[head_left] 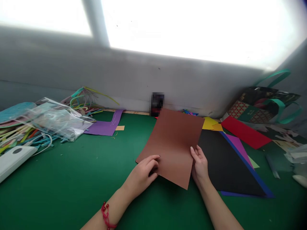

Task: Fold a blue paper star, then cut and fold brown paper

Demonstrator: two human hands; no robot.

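Observation:
A brown sheet of paper [177,140] is held up at a tilt over the green tabletop, slightly bowed. My right hand [200,163] grips its right edge, thumb on the front and the other fingers partly hidden behind. At the lower left edge is my left hand [145,169], its fingers bent over the front of the sheet and its thumb near the bottom edge. A red beaded cord circles my left wrist. Right of the brown sheet lie a large black sheet [223,159] and a blue sheet [251,172] under it.
A purple paper piece [103,127], a clear plastic bag [64,119] and coloured strips lie left, near a white device [16,159]. Right are a red paper piece [244,131] and a patterned bag [259,105]. A dark pixelated object [157,103] stands against the wall.

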